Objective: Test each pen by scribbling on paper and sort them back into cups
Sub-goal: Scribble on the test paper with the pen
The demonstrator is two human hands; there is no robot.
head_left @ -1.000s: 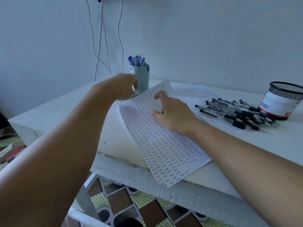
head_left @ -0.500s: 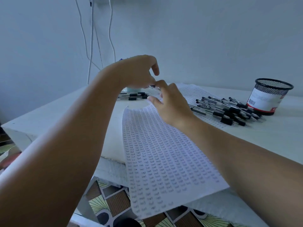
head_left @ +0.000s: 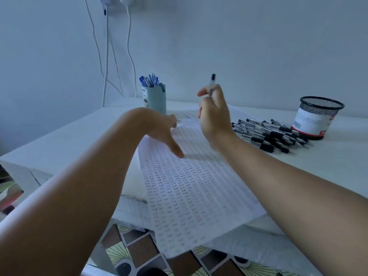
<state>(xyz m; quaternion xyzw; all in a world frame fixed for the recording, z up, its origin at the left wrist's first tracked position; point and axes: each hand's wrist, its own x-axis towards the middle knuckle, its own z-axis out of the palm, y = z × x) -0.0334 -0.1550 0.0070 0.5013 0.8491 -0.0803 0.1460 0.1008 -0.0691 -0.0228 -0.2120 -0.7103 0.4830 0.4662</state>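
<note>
Clear plastic with a black cap end, that's the pen (head_left: 212,83) up in the right hand (head_left: 215,114), pinched between curled fingers and raised well above the paper (head_left: 191,186), top end pointing up; I can't see the tip so no idea if it's clicked out. My guess is it's being turned into a writing grip before it comes down to scribble. The left hand (head_left: 162,132) hangs low over the sheet with fingers relaxed and spread, holding nothing, one fingertip at or just above the page; probably there to pin the paper, since its near end hangs off the table (head_left: 59,140) edge and could slide. The sheet is already packed with rows of tiny marks. To the right, a pile of black-grip pens (head_left: 272,134) lies beside a black mesh cup (head_left: 316,118), so the untested ones sit within easy reach of the writing hand. At the back, a pale blue-green cup (head_left: 155,100) holds blue pens (head_left: 149,80), looks like the sorted lot. White cables (head_left: 106,56) run down the wall behind
</note>
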